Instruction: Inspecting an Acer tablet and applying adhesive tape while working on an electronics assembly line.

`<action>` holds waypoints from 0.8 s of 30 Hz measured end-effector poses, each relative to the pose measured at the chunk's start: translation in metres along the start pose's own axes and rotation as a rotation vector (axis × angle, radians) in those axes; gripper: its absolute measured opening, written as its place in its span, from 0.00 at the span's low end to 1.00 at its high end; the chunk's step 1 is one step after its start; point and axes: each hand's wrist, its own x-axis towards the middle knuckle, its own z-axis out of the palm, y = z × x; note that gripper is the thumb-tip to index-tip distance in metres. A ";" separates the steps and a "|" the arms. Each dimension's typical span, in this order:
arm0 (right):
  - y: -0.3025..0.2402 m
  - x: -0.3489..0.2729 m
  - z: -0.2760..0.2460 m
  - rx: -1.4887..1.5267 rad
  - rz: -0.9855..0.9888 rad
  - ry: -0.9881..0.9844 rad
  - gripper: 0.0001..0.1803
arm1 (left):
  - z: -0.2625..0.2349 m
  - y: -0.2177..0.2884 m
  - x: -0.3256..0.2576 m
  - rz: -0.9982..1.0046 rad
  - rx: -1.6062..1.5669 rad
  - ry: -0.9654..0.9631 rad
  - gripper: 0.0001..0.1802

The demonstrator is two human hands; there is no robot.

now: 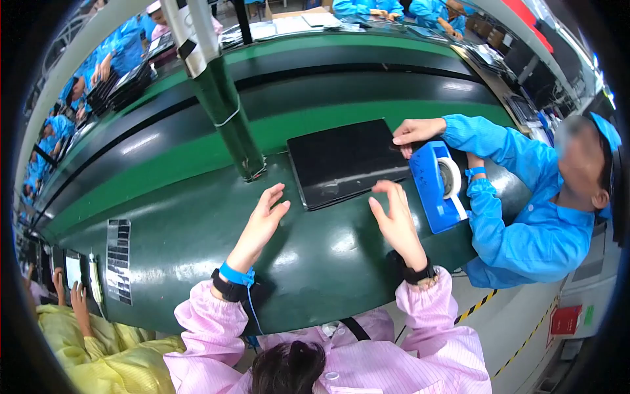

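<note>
A small stack of flat, glossy black panels (348,161) lies on the green bench in front of me. My left hand (261,220) hovers left of the stack's near corner, thumb and fingers apart, holding nothing. By the near right edge of the stack is my right hand (396,220), its fingers curved and apart with nothing between them; I cannot tell whether a fingertip touches the edge. A co-worker's hand (415,133) reaches in from the right to the stack's far right corner. Beside that corner stands a blue tape dispenser (426,190) with a white roll.
A green post (226,125) rises from the bench left of the stack. Behind runs a dark conveyor belt (367,85). A strip of dark labels (119,262) and a white tool (96,279) lie at the left. A co-worker in blue (545,210) is close on my right.
</note>
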 end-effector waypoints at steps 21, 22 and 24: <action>0.077 0.094 0.001 0.030 0.452 0.134 0.38 | 0.023 0.014 0.050 -0.149 -0.567 0.352 0.46; 0.084 0.083 0.006 0.033 0.431 0.138 0.38 | 0.025 0.022 0.035 -0.131 -0.586 0.339 0.45; 0.092 0.056 0.012 0.107 0.409 0.105 0.38 | 0.019 0.016 0.012 -0.112 -0.614 0.339 0.41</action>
